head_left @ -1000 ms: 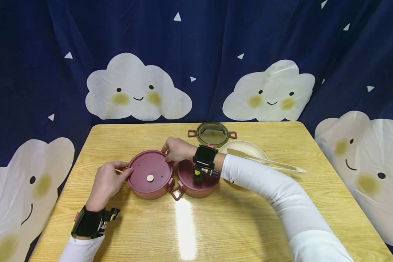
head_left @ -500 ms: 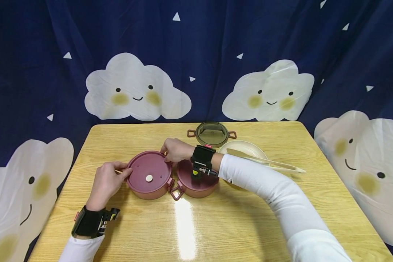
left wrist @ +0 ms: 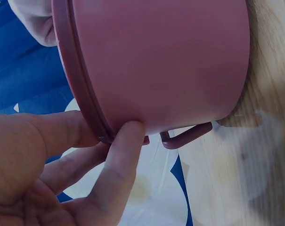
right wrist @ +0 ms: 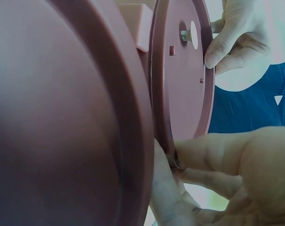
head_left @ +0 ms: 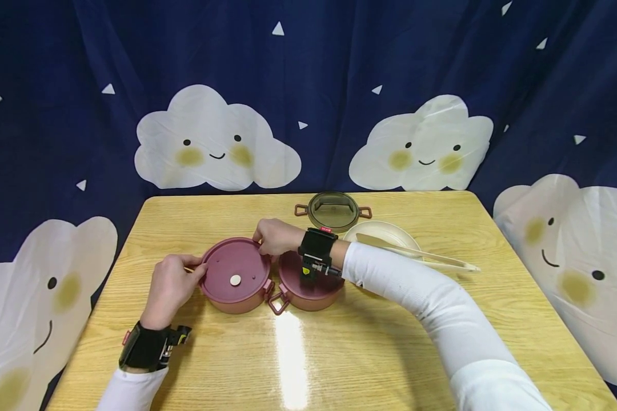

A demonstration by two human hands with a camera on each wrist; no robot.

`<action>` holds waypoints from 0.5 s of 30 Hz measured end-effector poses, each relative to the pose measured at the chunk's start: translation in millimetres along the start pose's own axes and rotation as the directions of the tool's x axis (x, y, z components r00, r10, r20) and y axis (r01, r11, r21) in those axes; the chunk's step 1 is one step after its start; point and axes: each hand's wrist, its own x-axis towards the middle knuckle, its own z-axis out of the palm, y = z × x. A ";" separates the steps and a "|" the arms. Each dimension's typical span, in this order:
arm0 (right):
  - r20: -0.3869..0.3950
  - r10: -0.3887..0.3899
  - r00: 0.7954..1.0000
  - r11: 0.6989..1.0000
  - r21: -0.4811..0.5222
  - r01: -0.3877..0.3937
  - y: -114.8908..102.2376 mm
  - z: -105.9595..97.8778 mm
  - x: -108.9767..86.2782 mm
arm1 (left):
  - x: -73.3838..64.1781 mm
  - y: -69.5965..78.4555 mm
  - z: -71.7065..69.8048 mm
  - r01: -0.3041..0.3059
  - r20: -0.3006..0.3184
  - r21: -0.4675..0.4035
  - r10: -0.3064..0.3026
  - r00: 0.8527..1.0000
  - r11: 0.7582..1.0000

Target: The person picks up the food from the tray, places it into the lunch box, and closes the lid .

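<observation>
1. Hardly anything changes: the left hand and right hand keep pinching the pot's rim, so the work seems paused at a steady hold.
2. The pot sits nearer the bench's left edge than its right, beside a second pot.
3. Knob upward; round, it has no long axis; one handle points rightward, away from the far edge.

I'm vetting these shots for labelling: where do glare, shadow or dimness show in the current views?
Head view: white glare streaks the table, and a soft shadow lies beside the right sleeve. Left wrist view: dim, bluish, with little contrast across the held pot. Right wrist view: the nearer pot is dark and soft, with washed-out brightness around the left hand.
</observation>
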 end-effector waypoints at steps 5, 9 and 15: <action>-0.007 -0.021 1.000 0.998 -0.059 0.021 1.7 -1.3 0.2 | -1.4 2.1 1.0 0.003 -0.016 0.012 -0.003 1.000 1.000; -0.024 -0.051 0.998 0.985 -0.167 0.046 1.2 -4.3 -2.4 | -4.9 5.1 -2.2 -0.043 -0.025 0.036 0.044 0.999 0.998; -0.038 -0.143 0.989 0.952 -0.277 0.127 -2.9 -10.9 -11.7 | -12.7 16.9 -10.3 -0.146 0.029 0.091 0.144 0.989 0.985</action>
